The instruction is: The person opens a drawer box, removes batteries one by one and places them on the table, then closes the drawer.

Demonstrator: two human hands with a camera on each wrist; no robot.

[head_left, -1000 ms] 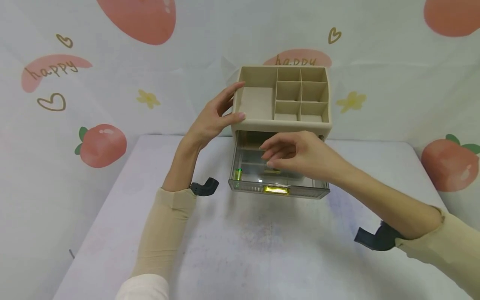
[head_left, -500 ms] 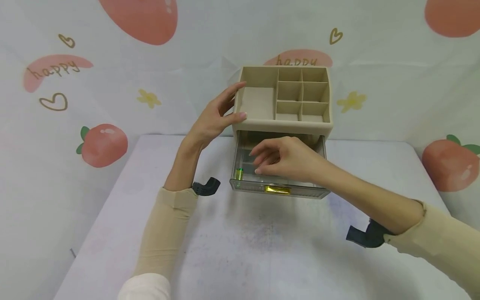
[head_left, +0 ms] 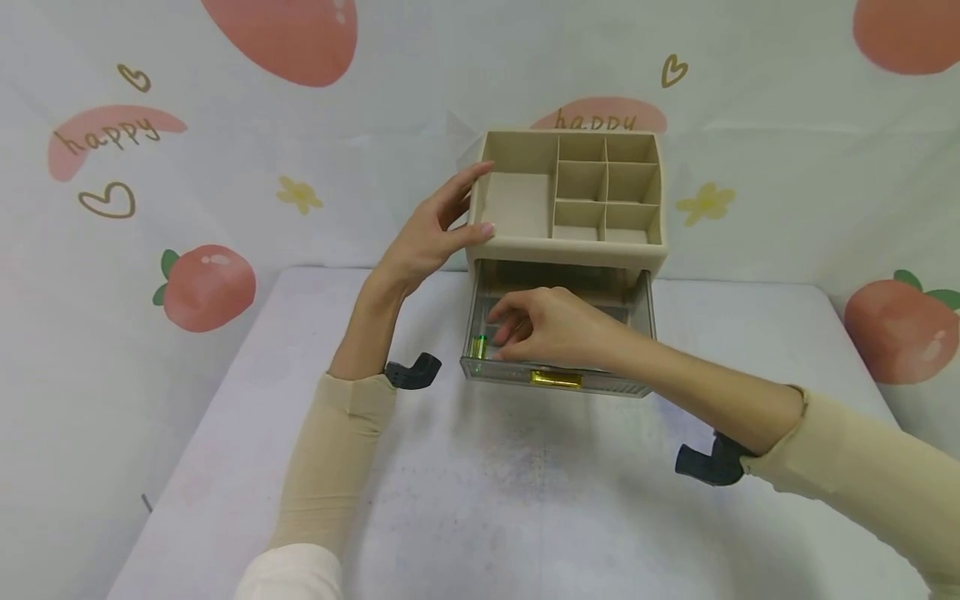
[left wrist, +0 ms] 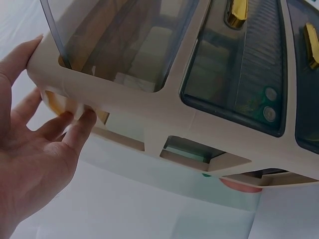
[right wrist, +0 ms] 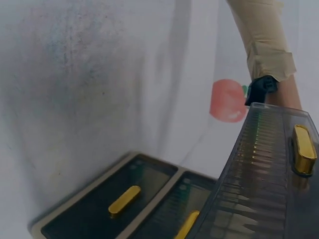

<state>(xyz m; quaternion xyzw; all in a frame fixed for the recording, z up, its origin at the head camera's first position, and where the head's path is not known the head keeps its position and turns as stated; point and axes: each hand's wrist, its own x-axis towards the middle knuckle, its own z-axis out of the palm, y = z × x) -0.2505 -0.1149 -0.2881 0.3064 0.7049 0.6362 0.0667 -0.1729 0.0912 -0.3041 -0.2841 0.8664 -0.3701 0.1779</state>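
Observation:
A beige desktop drawer organizer (head_left: 567,248) stands at the back of the table. My left hand (head_left: 427,237) holds its left side, fingertips and thumb over the rim; the left wrist view shows this hand (left wrist: 42,134) at the organizer's corner. The clear top drawer (head_left: 483,371) is pulled out. A green and gold battery (head_left: 479,347) stands in its front left corner. My right hand (head_left: 551,327) is inside the drawer, fingers bent with a gap to the thumb, just right of the battery. In the right wrist view the drawer front hides this hand.
Two closed drawers with gold handles, the middle drawer (left wrist: 234,64) and the bottom drawer (right wrist: 99,206), sit below. Round battery ends (left wrist: 269,104) show through the middle one. A patterned cloth (head_left: 360,142) hangs right behind the organizer.
My right hand has moved left and slightly down inside the drawer, towards the battery. My left hand has kept its hold on the organizer.

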